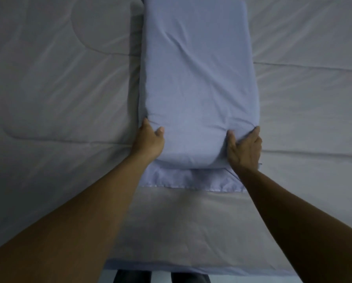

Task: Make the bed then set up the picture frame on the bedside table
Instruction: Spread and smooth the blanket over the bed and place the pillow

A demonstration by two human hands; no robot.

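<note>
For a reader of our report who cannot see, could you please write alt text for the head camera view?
A person's left hand and right hand grip the near corners of a blue pillow that lies on a pale grey quilt, its long side pointing away from the camera. The loose pillowcase end lies flat on the quilt, nearer the camera.

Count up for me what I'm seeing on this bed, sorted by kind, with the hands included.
blue pillow: 1
grey quilt under it: 1
hands, each gripping a near corner of the pillow: 2, the left hand and the right hand
Total: 4
</note>
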